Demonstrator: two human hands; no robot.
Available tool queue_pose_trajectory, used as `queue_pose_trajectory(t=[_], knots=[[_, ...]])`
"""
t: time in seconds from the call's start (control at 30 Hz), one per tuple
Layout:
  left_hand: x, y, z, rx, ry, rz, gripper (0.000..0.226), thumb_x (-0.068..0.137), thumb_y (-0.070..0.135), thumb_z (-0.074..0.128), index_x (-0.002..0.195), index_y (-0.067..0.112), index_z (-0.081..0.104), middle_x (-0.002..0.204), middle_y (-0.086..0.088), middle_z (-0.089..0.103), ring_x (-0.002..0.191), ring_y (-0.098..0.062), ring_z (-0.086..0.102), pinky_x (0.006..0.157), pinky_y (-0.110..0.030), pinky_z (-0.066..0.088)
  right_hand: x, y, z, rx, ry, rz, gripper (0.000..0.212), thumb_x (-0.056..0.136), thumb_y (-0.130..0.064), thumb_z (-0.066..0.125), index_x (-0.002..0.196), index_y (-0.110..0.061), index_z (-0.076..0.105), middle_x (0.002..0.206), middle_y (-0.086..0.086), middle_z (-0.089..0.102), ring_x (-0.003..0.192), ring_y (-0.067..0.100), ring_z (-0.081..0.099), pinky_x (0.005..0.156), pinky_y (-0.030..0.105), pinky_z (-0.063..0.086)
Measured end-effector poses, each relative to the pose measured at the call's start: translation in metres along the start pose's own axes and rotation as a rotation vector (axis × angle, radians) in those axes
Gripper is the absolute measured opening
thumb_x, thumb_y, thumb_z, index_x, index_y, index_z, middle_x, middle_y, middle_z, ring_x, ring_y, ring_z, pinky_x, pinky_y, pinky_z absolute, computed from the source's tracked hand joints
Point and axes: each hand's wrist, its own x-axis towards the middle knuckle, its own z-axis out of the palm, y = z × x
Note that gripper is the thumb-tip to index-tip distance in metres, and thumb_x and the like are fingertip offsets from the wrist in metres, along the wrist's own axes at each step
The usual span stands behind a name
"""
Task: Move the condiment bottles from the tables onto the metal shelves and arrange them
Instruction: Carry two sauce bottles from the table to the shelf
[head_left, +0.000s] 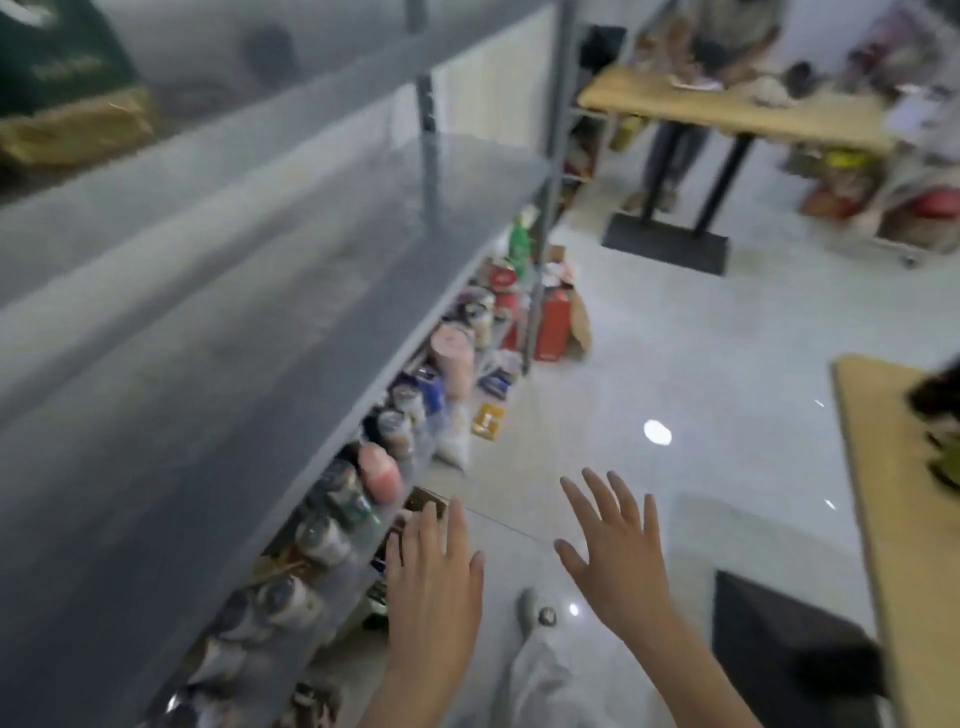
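Note:
The view is blurred by motion. Grey metal shelves (249, 364) fill the left side, and the board at my chest height is bare. On a lower shelf below it stand several jars and bottles (332, 525) in a row. My left hand (434, 577) is empty with fingers spread, just right of the shelf's front edge. My right hand (618, 551) is also empty and spread, held over the floor. A wooden table (893, 519) stands at the right edge with dark, blurred objects (937, 415) on it.
A second wooden table (727, 111) stands at the back with a person behind it. A red box (550, 325) and a paper bag sit on the floor by the shelf post. More goods lie at the back right. White tiled floor (701, 389) stretches between.

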Motion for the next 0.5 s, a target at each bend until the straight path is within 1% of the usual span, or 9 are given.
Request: queue_pose_trajectory(t=[0.03, 0.1, 0.17, 0.23, 0.3, 0.37, 0.4, 0.47, 0.5], knots=[[-0.002, 0.008, 0.005, 0.017, -0.025, 0.059, 0.067, 0.071, 0.037, 0.079, 0.127, 0.008, 0.059, 0.116, -0.018, 0.064, 0.106, -0.035, 0.061, 0.088, -0.049, 0.052, -0.015, 0.007, -0.002, 0.003, -0.013, 0.06, 0.076, 0.057, -0.04, 0.086, 0.126, -0.024, 0.056, 0.13, 0.004, 0.059, 0.123, 0.032, 0.052, 0.093, 0.059, 0.043], [-0.007, 0.027, 0.011, 0.033, -0.065, 0.181, 0.065, 0.077, 0.041, 0.072, 0.131, 0.009, 0.055, 0.12, -0.017, 0.062, 0.111, -0.034, 0.059, 0.092, -0.049, 0.049, -0.045, 0.022, -0.007, -0.001, -0.031, 0.177, 0.073, 0.061, -0.041, 0.084, 0.126, -0.023, 0.058, 0.131, 0.005, 0.059, 0.121, 0.032, 0.055, 0.092, 0.059, 0.044], [-0.012, 0.048, 0.016, 0.03, -0.09, 0.306, 0.066, 0.074, 0.039, 0.076, 0.129, 0.007, 0.057, 0.116, -0.019, 0.064, 0.108, -0.036, 0.061, 0.088, -0.051, 0.052, -0.072, 0.036, -0.012, 0.013, -0.042, 0.297, 0.07, 0.068, -0.042, 0.08, 0.13, -0.023, 0.056, 0.135, 0.006, 0.055, 0.125, 0.032, 0.052, 0.096, 0.058, 0.041], [-0.019, 0.067, 0.017, 0.027, -0.099, 0.418, 0.066, 0.068, 0.038, 0.081, 0.123, 0.008, 0.062, 0.109, -0.018, 0.067, 0.1, -0.036, 0.065, 0.081, -0.05, 0.055, -0.098, 0.05, -0.019, 0.051, -0.029, 0.433, 0.066, 0.08, -0.043, 0.069, 0.139, -0.025, 0.045, 0.146, 0.003, 0.043, 0.136, 0.029, 0.039, 0.106, 0.056, 0.029], [-0.025, 0.087, 0.014, 0.015, -0.116, 0.536, 0.066, 0.066, 0.039, 0.082, 0.122, 0.009, 0.063, 0.107, -0.017, 0.067, 0.097, -0.034, 0.066, 0.079, -0.049, 0.055, -0.123, 0.065, -0.025, 0.09, -0.017, 0.559, 0.064, 0.09, -0.045, 0.053, 0.147, -0.029, 0.027, 0.156, 0.0, 0.025, 0.145, 0.024, 0.019, 0.114, 0.051, 0.012], [-0.03, 0.106, 0.016, 0.002, -0.109, 0.636, 0.065, 0.074, 0.042, 0.075, 0.129, 0.012, 0.058, 0.115, -0.016, 0.065, 0.104, -0.033, 0.063, 0.086, -0.048, 0.054, -0.149, 0.079, -0.032, 0.126, -0.011, 0.682, 0.064, 0.095, -0.046, 0.042, 0.15, -0.031, 0.012, 0.159, -0.004, 0.009, 0.147, 0.019, 0.003, 0.117, 0.046, 0.002], [-0.033, 0.116, 0.016, -0.007, -0.104, 0.676, 0.064, 0.079, 0.043, 0.07, 0.133, 0.014, 0.054, 0.12, -0.015, 0.063, 0.109, -0.032, 0.061, 0.09, -0.047, 0.051, -0.162, 0.086, -0.034, 0.138, -0.011, 0.739, 0.064, 0.096, -0.047, 0.039, 0.15, -0.032, 0.008, 0.159, -0.005, 0.005, 0.147, 0.017, 0.0, 0.118, 0.045, 0.001], [-0.039, 0.14, 0.013, -0.036, -0.106, 0.755, 0.065, 0.085, 0.045, 0.061, 0.141, 0.015, 0.044, 0.129, -0.015, 0.058, 0.117, -0.032, 0.056, 0.097, -0.047, 0.047, -0.188, 0.1, -0.04, 0.156, -0.006, 0.842, 0.064, 0.097, -0.047, 0.038, 0.151, -0.031, 0.007, 0.159, -0.004, 0.005, 0.147, 0.017, 0.002, 0.119, 0.044, 0.006], [-0.044, 0.153, 0.012, -0.027, -0.135, 0.797, 0.066, 0.091, 0.046, 0.052, 0.147, 0.017, 0.033, 0.138, -0.015, 0.049, 0.126, -0.031, 0.049, 0.104, -0.046, 0.04, -0.201, 0.107, -0.042, 0.169, 0.005, 0.889, 0.065, 0.096, -0.047, 0.039, 0.151, -0.031, 0.008, 0.159, -0.004, 0.007, 0.146, 0.018, 0.006, 0.118, 0.044, 0.009]])
